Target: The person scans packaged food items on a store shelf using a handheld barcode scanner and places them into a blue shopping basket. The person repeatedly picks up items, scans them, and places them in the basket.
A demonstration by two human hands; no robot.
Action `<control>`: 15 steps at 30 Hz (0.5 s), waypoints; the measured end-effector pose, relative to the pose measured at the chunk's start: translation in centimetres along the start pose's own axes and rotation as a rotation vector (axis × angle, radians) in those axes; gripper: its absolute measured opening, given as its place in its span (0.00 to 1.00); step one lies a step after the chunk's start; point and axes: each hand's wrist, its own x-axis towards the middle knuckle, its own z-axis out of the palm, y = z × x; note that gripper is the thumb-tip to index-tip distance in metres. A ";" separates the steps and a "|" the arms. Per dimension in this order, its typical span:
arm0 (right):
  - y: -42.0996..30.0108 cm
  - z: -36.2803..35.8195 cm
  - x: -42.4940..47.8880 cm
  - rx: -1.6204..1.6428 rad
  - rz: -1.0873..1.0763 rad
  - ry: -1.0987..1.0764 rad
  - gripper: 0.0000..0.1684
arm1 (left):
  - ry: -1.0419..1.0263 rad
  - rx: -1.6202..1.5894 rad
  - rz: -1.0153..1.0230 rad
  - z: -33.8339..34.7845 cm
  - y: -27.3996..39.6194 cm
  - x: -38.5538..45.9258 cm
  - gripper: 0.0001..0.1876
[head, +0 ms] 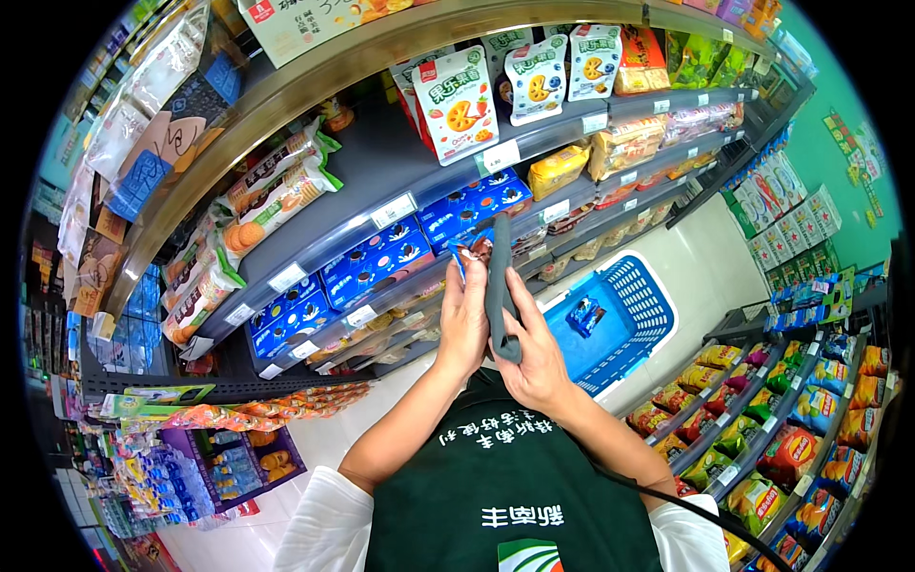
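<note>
My left hand (461, 311) holds a small snack packet (473, 252) with blue and brown wrapping, in front of the shelf. In my right hand (530, 343) is a dark grey handheld device (497, 286), seen nearly edge-on; what its face shows is hidden. The two hands are close together, the packet beside the device's upper part. Behind them, blue snack boxes (375, 264) stand in a row on a lower shelf. A blue plastic basket (622, 357) rests on the floor to the right, with a blue snack packet (586, 317) inside.
Shelves with price-tag rails (393, 211) curve across the front, holding white pouches (457, 104) and long biscuit packs (279, 204). Bagged chips (740, 434) fill a rack at right. A purple display box (246, 465) stands at lower left. A black cable (665, 493) runs past my right arm.
</note>
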 end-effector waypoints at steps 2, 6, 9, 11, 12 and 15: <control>0.2 0.5 -0.7 0.050 0.009 0.001 0.36 | 0.014 -0.012 0.019 -0.1 0.2 0.1 0.24; 0.7 0.4 -0.7 0.164 0.087 0.025 0.34 | -0.003 0.024 0.014 -0.1 -0.2 -0.3 0.25; 0.8 0.5 -0.4 0.490 0.277 0.103 0.29 | -0.032 0.119 0.050 -0.4 -1.2 -0.6 0.29; 1.4 0.3 0.3 0.593 0.266 0.154 0.29 | -0.047 0.227 0.131 -0.1 -1.2 -0.9 0.30; 1.1 -0.1 0.7 0.596 0.262 0.132 0.29 | -0.036 0.354 0.124 -0.2 -0.8 -1.1 0.31; 0.4 0.2 1.1 0.584 0.201 0.170 0.28 | 0.097 0.335 0.171 -0.3 -1.3 -0.7 0.31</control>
